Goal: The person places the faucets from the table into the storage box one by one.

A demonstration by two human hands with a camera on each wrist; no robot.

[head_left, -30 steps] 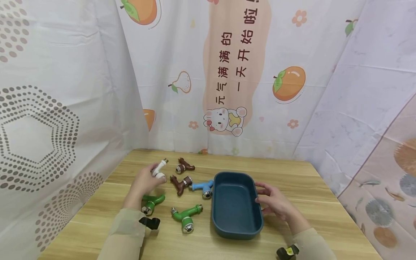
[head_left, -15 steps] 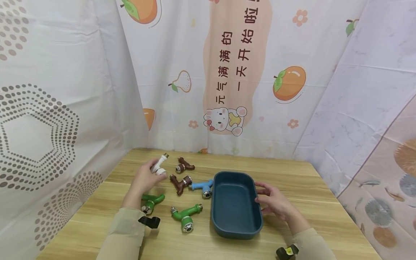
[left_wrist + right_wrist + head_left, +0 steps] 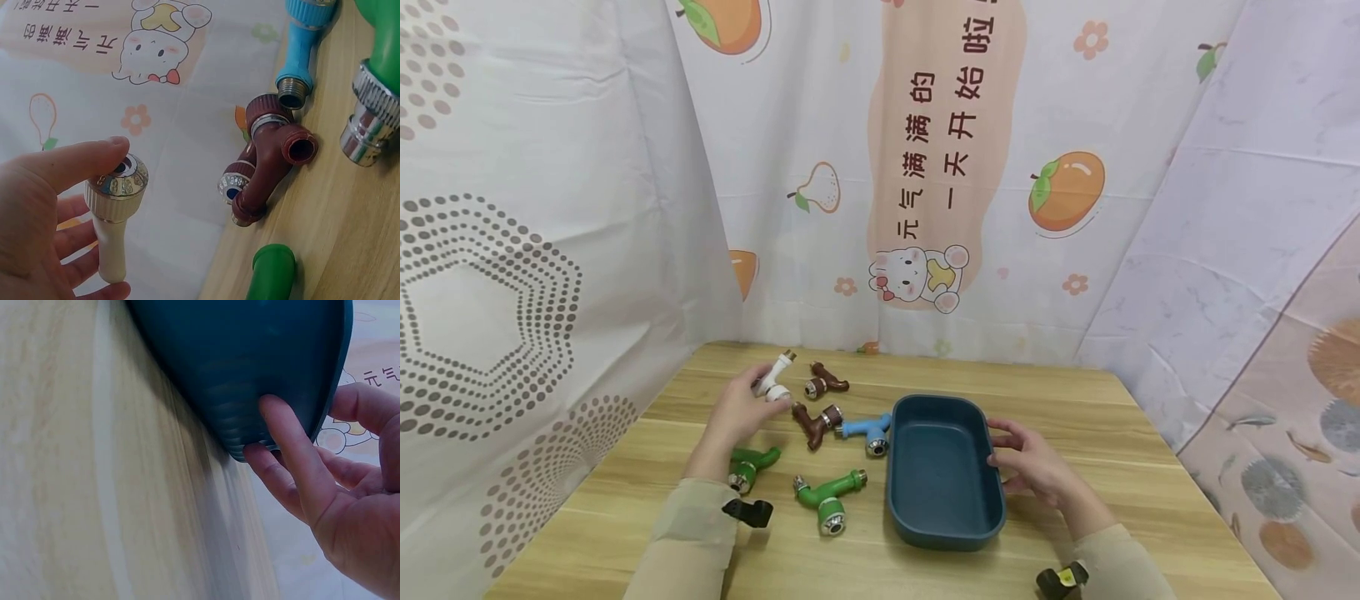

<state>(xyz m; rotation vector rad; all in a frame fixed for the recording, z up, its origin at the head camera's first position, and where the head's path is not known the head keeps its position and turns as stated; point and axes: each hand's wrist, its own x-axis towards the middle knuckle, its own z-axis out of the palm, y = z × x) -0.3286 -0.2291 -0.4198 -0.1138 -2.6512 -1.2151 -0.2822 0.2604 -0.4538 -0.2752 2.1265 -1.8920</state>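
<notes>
My left hand (image 3: 741,417) holds a white tap (image 3: 772,379) at the back left. In the left wrist view the thumb lies on the tap's chrome-ringed end (image 3: 119,181), with the fingers behind its body. My right hand (image 3: 1033,467) is at the right side of a dark blue rectangular basin (image 3: 947,542). Seen from the right wrist, its fairly straight fingers (image 3: 294,450) touch the basin's outer wall. Close to the left hand lie two brown taps, one farther back (image 3: 826,381) and one nearer (image 3: 815,427).
A blue tap (image 3: 868,432) lies against the basin's left side. Two green taps lie nearer the front, one (image 3: 831,498) left of the basin and another (image 3: 748,467) beside the left wrist. Printed curtains (image 3: 820,275) stand behind the wooden table (image 3: 1075,392).
The left hand has moved slightly away and to the right with the white tap. The right hand and the basin stay in place.
</notes>
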